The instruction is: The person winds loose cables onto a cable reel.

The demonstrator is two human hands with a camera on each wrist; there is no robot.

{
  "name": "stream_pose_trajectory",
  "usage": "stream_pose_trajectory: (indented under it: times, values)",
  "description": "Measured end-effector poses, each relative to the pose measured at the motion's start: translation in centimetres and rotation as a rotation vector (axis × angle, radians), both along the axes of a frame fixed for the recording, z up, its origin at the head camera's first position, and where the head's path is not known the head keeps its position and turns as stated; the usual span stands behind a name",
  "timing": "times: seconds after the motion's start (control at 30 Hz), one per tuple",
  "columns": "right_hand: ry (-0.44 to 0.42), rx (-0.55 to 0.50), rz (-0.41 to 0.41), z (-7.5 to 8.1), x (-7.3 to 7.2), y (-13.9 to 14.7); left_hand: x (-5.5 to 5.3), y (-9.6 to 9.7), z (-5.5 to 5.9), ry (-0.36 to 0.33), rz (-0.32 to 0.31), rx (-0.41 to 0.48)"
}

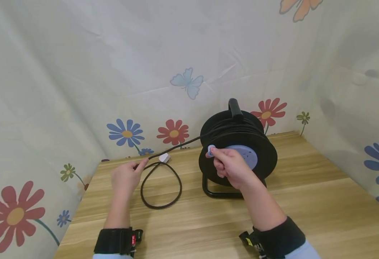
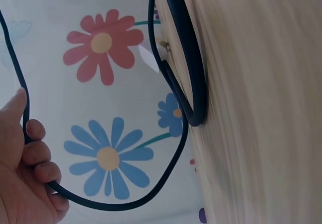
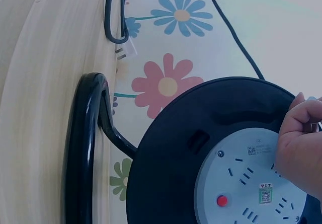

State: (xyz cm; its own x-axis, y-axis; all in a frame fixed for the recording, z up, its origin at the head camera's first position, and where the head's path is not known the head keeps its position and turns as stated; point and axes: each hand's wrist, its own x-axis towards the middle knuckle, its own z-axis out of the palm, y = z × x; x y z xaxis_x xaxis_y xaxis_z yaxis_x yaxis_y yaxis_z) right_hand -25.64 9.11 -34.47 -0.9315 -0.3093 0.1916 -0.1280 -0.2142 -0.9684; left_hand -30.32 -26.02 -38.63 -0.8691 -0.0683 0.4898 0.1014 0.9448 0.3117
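Note:
A black cable reel with a blue-grey socket panel stands on a metal-looking tube frame. My right hand pinches the small light-blue crank knob at the left of its front disc. From the wound drum, the black cable runs left to my left hand, whose fingers curl round it. Past that hand the cable makes a loop on the table and ends at a white plug. In the left wrist view, the cable sags below the gripping fingers.
The wooden table meets a flower-printed cloth at the back and sides. A black carrying handle rises above the reel. The frame's foot rests on the table.

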Motion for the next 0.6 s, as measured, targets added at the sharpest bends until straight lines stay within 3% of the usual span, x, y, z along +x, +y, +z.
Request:
stream_pose_trajectory:
  times: [0.2,0.43,0.6]
  values:
    - [0.012,-0.094,0.044,0.3,0.1,0.7,0.0,1.6,0.3,0.032,-0.009,-0.013]
    - [0.000,-0.161,0.070,0.8,0.3,1.5,-0.2,3.0,0.0,0.009,0.006,-0.038]
    - [-0.001,-0.238,0.076,1.0,0.5,2.3,-0.6,4.2,0.0,0.052,-0.023,-0.051]
